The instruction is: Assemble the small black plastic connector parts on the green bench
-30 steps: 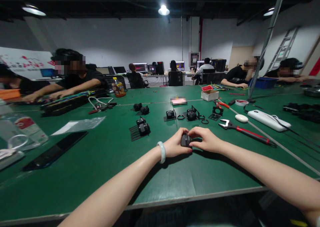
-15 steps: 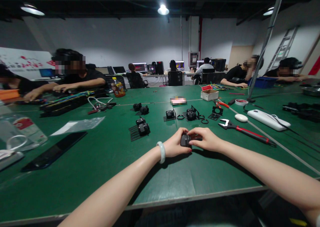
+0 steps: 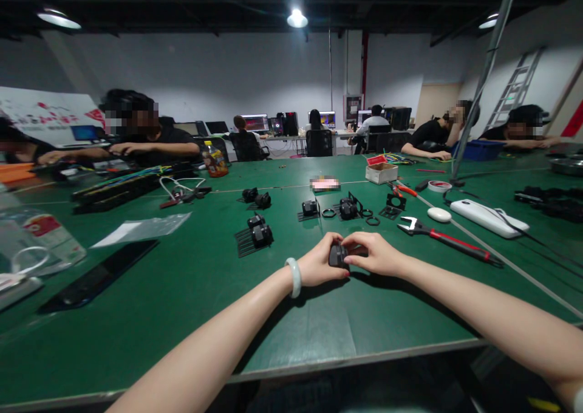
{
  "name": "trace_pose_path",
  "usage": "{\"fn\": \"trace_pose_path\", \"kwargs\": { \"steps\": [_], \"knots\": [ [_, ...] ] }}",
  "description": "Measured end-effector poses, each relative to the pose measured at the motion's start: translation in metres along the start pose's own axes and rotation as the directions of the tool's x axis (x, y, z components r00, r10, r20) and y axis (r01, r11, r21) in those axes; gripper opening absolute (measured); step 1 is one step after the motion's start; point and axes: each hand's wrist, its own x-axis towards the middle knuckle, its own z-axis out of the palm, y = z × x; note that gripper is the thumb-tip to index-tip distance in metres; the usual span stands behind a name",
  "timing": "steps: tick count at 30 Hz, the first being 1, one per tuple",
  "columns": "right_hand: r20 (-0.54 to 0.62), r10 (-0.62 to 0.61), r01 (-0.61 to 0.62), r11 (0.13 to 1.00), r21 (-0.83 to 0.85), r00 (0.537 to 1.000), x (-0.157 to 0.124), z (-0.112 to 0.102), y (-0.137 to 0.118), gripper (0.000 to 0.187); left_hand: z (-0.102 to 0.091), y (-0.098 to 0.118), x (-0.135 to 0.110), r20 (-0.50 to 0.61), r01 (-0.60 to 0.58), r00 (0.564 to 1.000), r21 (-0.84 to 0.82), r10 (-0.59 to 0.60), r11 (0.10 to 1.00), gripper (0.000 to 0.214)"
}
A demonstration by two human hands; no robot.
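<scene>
Both my hands meet over the green table [image 3: 191, 291], just right of its middle. My left hand [image 3: 319, 264], with a pale bangle on the wrist, is closed round a small black part [image 3: 337, 254]. My right hand [image 3: 378, 252] pinches the same part from the right with curled fingers. Several similar black parts on slotted brackets [image 3: 257, 235] lie further out on the table, along with a few loose black rings [image 3: 328, 212].
A red-handled adjustable wrench [image 3: 444, 236] lies right of my hands, beyond it a white mouse [image 3: 439, 214] and a white power strip [image 3: 489, 217]. A dark phone [image 3: 98, 274] and a clear bag [image 3: 146, 227] lie at left. Other people sit along the table's far sides.
My hands have stayed put on the black part, with only slight finger shifts. The person at the far left has moved their arms along the table.
</scene>
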Motion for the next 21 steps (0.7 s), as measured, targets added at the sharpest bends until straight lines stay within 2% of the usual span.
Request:
{"fn": "trace_pose_path", "kwargs": {
  "steps": [5, 13, 21],
  "knots": [
    [0.008, -0.015, 0.015, 1.000, -0.001, 1.000, -0.0011, 0.0002, -0.0004, 0.028, 0.0006, 0.0006, -0.0001, -0.008, -0.004, 1.000, -0.009, 0.004, 1.000, 0.053],
    [-0.051, -0.149, 0.142, 0.983, -0.120, 0.988, -0.0010, -0.0041, -0.0071, 0.030, 0.0003, 0.0005, 0.0002, -0.013, 0.000, 1.000, -0.005, 0.000, 1.000, 0.055],
    [-0.034, -0.156, 0.149, 0.977, -0.153, 0.987, -0.0004, 0.0014, -0.0078, 0.029, 0.0009, -0.0002, 0.0010, -0.022, -0.010, 1.000, 0.000, 0.010, 1.000, 0.054]
  ]
}}
